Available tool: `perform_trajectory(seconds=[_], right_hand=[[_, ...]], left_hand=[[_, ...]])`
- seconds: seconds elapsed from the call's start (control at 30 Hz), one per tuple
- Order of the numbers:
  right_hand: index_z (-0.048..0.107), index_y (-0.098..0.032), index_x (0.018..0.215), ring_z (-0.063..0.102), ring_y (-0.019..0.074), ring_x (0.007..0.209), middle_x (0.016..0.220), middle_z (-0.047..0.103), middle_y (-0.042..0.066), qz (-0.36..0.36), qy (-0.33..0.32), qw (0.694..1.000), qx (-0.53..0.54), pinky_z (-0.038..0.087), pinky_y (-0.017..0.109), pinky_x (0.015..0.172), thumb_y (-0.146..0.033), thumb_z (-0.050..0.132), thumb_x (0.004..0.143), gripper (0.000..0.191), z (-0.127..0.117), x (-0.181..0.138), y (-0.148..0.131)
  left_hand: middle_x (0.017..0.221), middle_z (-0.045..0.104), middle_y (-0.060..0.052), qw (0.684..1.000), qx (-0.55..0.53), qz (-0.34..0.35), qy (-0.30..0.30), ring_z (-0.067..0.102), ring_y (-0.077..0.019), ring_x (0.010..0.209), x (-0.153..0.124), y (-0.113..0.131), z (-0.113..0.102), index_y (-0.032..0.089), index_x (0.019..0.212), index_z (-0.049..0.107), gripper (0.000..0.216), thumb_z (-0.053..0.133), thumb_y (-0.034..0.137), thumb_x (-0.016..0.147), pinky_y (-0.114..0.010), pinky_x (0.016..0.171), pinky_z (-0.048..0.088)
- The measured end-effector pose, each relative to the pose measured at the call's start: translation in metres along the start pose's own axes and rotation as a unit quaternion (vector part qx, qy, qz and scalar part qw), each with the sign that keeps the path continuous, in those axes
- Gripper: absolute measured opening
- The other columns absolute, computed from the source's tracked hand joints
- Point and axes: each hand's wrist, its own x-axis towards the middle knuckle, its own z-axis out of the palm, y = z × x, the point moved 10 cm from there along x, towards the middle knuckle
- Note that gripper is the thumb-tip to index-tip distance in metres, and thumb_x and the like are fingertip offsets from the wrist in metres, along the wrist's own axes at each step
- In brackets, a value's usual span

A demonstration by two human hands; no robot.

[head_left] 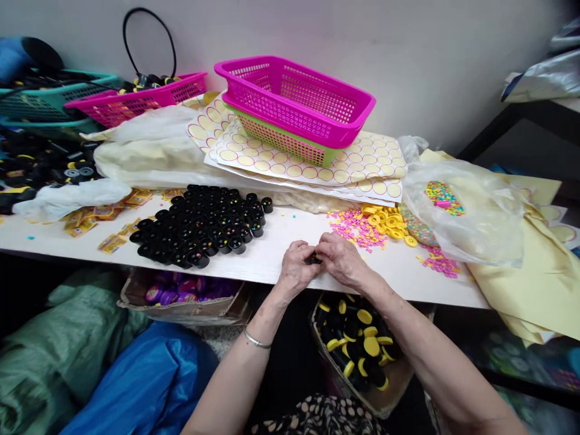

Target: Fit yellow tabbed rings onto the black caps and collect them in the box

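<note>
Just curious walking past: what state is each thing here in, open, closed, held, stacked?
Left hand, pinching black piece.
Right hand, pinching it too.
Black cups, upright, uncapped.
Pink basket, nested in green basket.
Boxed pots, mostly yellow-capped.

A white table [272, 254] stands against a plain pale wall [408, 48].

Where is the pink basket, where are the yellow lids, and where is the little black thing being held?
pink basket [281, 112]: head view, on its near rim.
yellow lids [385, 219]: head view, on the middle of the pile.
little black thing [314, 259]: head view, on the small part that shows.
</note>
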Motion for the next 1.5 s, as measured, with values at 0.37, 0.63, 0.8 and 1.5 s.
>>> perform_trajectory(seconds=[0.37,0.63,0.8,1.5], right_hand=[[0.063,-0.02,0.07,0.04,0.0165,0.067,0.066,0.048,0.003,-0.032,-0.04,0.997,-0.061,0.026,0.027,0.055,-0.007,0.047,0.072,0.021,0.012,0.008,-0.008],[0.064,-0.017,0.062,0.047,0.0119,0.062,0.063,0.048,-0.001,0.042,-0.038,0.973,0.223,0.035,0.024,0.055,-0.01,0.053,0.067,0.013,0.0,0.005,0.014],[0.065,-0.017,0.069,0.051,0.0126,0.064,0.066,0.055,-0.001,0.106,0.027,0.941,0.319,0.04,0.026,0.06,-0.02,0.059,0.066,0.008,-0.008,0.02,0.058],[0.062,-0.017,0.078,0.049,0.014,0.071,0.079,0.057,0.003,-0.018,0.003,0.998,0.065,0.034,0.025,0.064,-0.012,0.041,0.076,0.022,0.062,0.148,0.033]], left_hand=[[0.067,0.056,0.001,1.0,-0.021,0.009,0.005,0.05,-0.0176,0.088,0.0,-0.004,0.002,0.021,0.067,0.065,0.009,0.067,0.016,0.06,-0.028,0.077,0.043],[0.078,0.056,-0.001,1.0,-0.011,-0.015,-0.009,0.049,-0.0179,0.087,-0.002,-0.01,0.004,0.022,0.082,0.067,0.024,0.069,0.02,0.058,-0.028,0.075,0.043],[0.085,0.055,-0.002,0.999,-0.027,-0.03,-0.001,0.05,-0.019,0.089,-0.002,-0.014,0.001,0.021,0.083,0.066,0.032,0.076,0.024,0.052,-0.031,0.077,0.043],[0.074,0.059,-0.002,0.999,0.012,-0.036,-0.013,0.05,-0.0212,0.087,-0.001,-0.006,-0.005,0.019,0.074,0.063,0.028,0.078,0.02,0.051,-0.034,0.076,0.042]])
